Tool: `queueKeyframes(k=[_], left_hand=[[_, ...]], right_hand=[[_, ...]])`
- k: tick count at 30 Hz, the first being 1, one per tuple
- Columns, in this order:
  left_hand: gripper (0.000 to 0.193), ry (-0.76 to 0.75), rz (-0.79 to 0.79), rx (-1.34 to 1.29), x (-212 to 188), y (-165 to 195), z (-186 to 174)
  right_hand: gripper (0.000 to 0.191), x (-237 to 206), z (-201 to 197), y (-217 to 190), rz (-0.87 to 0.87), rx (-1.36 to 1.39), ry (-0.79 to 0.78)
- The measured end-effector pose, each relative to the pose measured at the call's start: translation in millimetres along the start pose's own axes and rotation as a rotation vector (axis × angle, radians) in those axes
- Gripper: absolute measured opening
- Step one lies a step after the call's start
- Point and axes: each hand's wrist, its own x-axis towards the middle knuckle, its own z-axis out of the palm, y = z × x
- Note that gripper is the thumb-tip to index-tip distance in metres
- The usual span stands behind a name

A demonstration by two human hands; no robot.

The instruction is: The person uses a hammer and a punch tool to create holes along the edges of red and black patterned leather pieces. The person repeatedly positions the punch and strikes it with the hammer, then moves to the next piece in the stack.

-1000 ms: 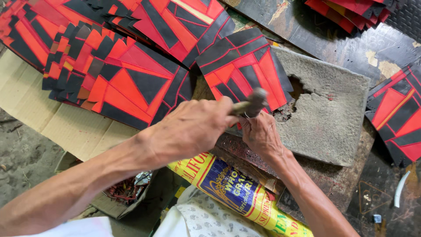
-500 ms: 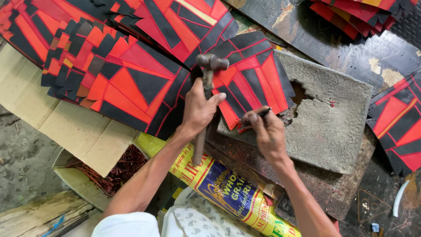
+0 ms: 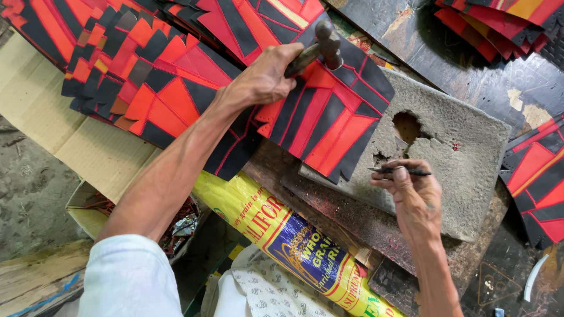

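Observation:
My left hand [image 3: 264, 76] grips the wooden handle of a small hammer [image 3: 326, 44], lifted over a red and black patterned sheet [image 3: 335, 117]. That sheet lies partly on a worn grey pad [image 3: 464, 152] with a ragged hole [image 3: 406, 126] in it. My right hand [image 3: 411, 191] rests on the pad's near side and pinches a thin dark metal punch [image 3: 405, 171], held flat and pointing right, just below the hole.
Stacks of red and black cut pieces [image 3: 135, 76] fan out at the top left, with more stacks [image 3: 499, 23] at the top right and pieces [image 3: 537, 182] at the right edge. A yellow and blue printed sack roll [image 3: 288, 240] lies below the pad. Cardboard [image 3: 64, 135] and an open box of scraps [image 3: 176, 226] sit at the left.
My left hand has swung the hammer up and away to the far side of the sheet. My right hand has pulled the punch back toward the pad's near edge.

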Motion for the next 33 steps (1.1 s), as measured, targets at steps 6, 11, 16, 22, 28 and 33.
queueKeyframes(k=[6,11,16,22,28,33], left_hand=[[0.027,-0.033,0.087,0.124,26,10,-6],[0.028,-0.039,0.172,0.163,37,14,-7],[0.028,-0.079,0.14,0.22,43,12,-4],[0.03,0.0,0.26,0.216,46,8,0],[0.032,0.007,0.239,0.287,45,2,6],[0.034,0.07,0.314,0.264,45,-2,9]], right_hand=[[0.024,2,28,-1,-0.081,-0.201,-0.03],[0.023,6,47,-3,-0.103,-0.269,-0.057],[0.017,19,65,-3,-0.13,-0.422,-0.12],[0.01,33,76,10,-0.075,-0.51,-0.189],[0.009,36,73,8,-0.021,-0.339,-0.218],[0.008,33,81,0,-0.066,-0.655,-0.251]])
